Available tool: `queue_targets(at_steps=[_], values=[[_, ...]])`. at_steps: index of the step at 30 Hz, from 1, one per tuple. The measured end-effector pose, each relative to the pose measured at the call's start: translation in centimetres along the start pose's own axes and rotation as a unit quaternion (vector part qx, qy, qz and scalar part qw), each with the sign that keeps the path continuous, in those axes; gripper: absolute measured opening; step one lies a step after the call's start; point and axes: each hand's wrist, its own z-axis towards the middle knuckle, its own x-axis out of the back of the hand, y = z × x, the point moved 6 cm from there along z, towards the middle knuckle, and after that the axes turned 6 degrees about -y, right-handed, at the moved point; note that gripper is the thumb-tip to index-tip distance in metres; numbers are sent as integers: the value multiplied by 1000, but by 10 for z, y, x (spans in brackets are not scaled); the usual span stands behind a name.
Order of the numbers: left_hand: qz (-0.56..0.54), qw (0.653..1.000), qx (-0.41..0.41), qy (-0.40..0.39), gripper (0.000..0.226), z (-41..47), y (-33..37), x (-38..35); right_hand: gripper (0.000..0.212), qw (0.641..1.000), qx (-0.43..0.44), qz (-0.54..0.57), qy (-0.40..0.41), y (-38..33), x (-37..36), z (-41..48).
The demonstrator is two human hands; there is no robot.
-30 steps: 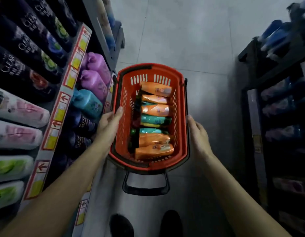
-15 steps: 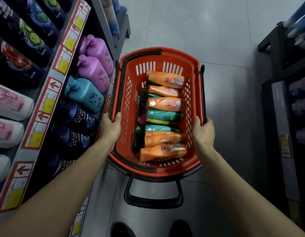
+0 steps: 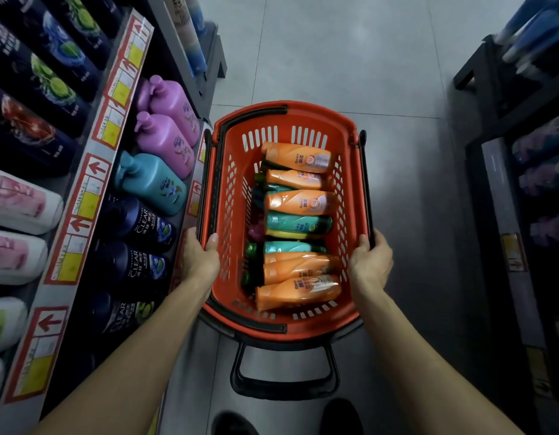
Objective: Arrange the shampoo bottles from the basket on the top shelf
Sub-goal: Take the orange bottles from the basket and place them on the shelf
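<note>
1. On the far left, a shelf (image 3: 83, 196) full of big bottles is seen, with red and yellow price tags along its front edge. Purple, teal and dark blue bottles are lined up on it.
2. The left hand (image 3: 199, 262) is closed around the left rim of the red basket (image 3: 237, 183). The thumb is hooked over the rim and the other fingers are tucked under, out of sight.
3. The shampoo bottles (image 3: 298, 200) are lying on their sides inside the basket, stacked in a row from the near wall to the far wall. Most are orange, some are teal or green. No bottle is touched by either hand; they lie between the two hands, lower than the rim.
4. The bottles look like smooth, hard plastic, so they are judged to be a bit slippery and fairly heavy if full. Each one is best held around its wide middle, not by the cap.
5. The right hand (image 3: 370, 262) is closed on the right rim and the black handle bar there.
6. The basket is held up above the gray floor (image 3: 334, 58). A darker shelf (image 3: 507, 183) is seen on the far right.
</note>
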Motion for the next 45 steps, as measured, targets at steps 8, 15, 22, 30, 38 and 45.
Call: queue_targets(at_steps=[8, 15, 22, 30, 38, 45], values=[[-2, 1000, 17, -6, 59, -45, -40, 10, 37, 1000, 0, -4, -9, 31, 13, -37], [-5, 1000, 15, -9, 58, -91, -79, 20, 39, 1000, -8, 0, -23, 78, 32, -78], [13, 999, 24, -29, 60, -131, -126, 28, 35, 1000, -5, 5, -11, 129, 53, -131], [36, 999, 5, -38, 59, -176, -179, 42, 36, 1000, -23, 13, 5, 186, 72, -191], [35, 998, -15, -47, 57, -226, -237, 57, 40, 1000, -20, 11, 19, 247, 89, -251], [51, 997, -17, -58, 57, -284, -292, 76, 39, 1000, -12, -7, -8, 302, 107, -309]])
